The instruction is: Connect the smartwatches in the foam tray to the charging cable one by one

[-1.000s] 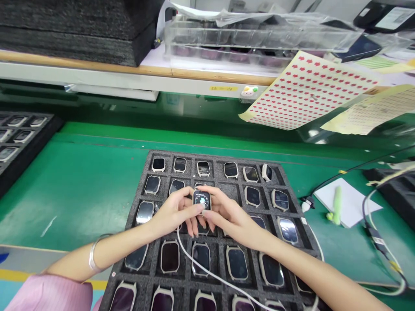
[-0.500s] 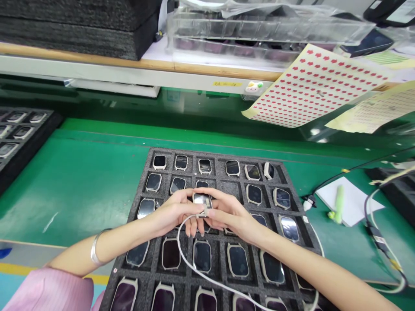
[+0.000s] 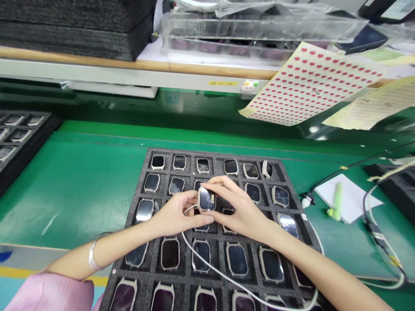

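A smartwatch body without a strap (image 3: 207, 199) is raised over the foam tray (image 3: 142, 176), its glossy dark screen up and a small yellowish mark on it. My right hand (image 3: 241, 209) grips it by its edges, thumb below and fingers above. At its left side my left hand (image 3: 180, 214) is closed around the end of a white cable (image 3: 215, 274); the fingertips go behind the watch, so the cable's plug is hidden. Several more watch bodies lie in the tray's square pockets, among them a dark-screened one (image 3: 170, 253) below my left hand.
Another foam tray of watches (image 3: 19, 149) sits at the left. To the right are a white pad (image 3: 352, 196) with a green pen (image 3: 337, 201) and cables. A sheet of red arrow stickers (image 3: 311, 84) hangs from the shelf (image 3: 188, 71), which holds black foam and clear plastic trays.
The watch has turned so its screen faces up more fully, and it has shifted slightly right. My right fingers now hold its edges; my left thumb has come off its face.
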A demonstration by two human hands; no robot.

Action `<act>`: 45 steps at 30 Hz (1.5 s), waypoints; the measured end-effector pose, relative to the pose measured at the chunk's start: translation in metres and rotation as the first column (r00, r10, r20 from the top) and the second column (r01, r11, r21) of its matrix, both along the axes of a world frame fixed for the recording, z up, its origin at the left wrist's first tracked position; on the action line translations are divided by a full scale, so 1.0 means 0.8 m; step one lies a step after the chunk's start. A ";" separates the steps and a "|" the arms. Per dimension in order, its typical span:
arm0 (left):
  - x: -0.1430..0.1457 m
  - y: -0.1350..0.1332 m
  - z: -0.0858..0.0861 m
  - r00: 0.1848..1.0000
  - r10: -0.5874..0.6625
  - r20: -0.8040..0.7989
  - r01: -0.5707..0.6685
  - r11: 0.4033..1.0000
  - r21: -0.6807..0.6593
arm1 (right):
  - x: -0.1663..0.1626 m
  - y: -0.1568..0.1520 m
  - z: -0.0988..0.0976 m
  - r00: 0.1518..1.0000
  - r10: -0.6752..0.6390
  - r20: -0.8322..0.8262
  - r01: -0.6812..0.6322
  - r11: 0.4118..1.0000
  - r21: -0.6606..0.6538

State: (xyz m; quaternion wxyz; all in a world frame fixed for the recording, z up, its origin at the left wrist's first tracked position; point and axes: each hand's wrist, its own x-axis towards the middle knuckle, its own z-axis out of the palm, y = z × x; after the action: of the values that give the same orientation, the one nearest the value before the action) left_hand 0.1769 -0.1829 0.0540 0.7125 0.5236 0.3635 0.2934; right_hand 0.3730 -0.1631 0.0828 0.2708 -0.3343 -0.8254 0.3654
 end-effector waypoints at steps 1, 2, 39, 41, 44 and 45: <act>0.000 0.000 0.000 1.000 -0.014 -0.018 0.014 1.000 0.003 | 0.000 0.000 0.002 1.000 -0.014 -0.011 0.014 1.000 -0.012; 0.000 -0.001 0.000 1.000 -0.018 -0.023 0.018 1.000 0.007 | -0.001 0.000 0.004 0.999 -0.029 -0.023 0.028 0.999 -0.033; -0.007 -0.006 0.021 0.995 0.090 0.046 -0.084 0.990 -0.112 | -0.002 0.000 -0.007 0.936 -0.156 -0.317 -0.148 0.641 -0.753; -0.009 -0.005 0.023 0.992 0.094 0.082 -0.085 0.991 -0.107 | -0.004 -0.001 -0.010 0.922 -0.174 -0.346 -0.179 0.602 -0.778; -0.012 -0.006 0.025 0.984 0.130 0.119 -0.120 0.989 -0.089 | -0.007 -0.001 -0.012 0.872 -0.255 -0.419 -0.256 0.492 -0.832; -0.013 -0.007 0.025 0.980 0.156 0.128 -0.146 0.986 -0.081 | -0.008 0.000 -0.011 0.851 -0.286 -0.440 -0.282 0.458 -0.843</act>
State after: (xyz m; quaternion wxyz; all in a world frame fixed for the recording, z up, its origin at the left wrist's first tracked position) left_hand 0.1663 -0.1882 0.0738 0.7290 0.4481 0.3639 0.3679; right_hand 0.3667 -0.1634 0.0738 0.2708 -0.3127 -0.4035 0.8161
